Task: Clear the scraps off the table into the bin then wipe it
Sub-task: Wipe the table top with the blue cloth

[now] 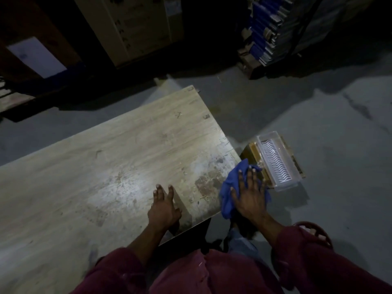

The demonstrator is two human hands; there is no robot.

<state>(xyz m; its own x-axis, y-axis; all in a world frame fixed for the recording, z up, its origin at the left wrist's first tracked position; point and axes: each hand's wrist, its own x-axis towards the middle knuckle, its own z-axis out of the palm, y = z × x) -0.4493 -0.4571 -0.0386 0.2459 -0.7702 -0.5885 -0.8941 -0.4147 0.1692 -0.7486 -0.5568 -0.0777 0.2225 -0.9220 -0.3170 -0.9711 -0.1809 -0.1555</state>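
Note:
A pale wood-grain table (pixel 110 162) fills the left and middle of the head view, its surface scuffed and stained near the right end. My left hand (pixel 164 205) lies flat on the table near its front edge, fingers spread, holding nothing. My right hand (pixel 250 194) presses a crumpled blue cloth (pixel 230 187) at the table's right edge, partly over the floor. Just beyond it on the floor sits a clear plastic bin (pixel 277 161) with a wavy-patterned bottom. No loose scraps show on the table.
The bin rests on a flat brown box (pixel 250 151) on the grey concrete floor (pixel 318 134). Cardboard boxes (pixel 131 28) stand at the back, stacked blue-edged goods (pixel 269 32) at the back right. My foot in a red sandal (pixel 314 232) is at lower right.

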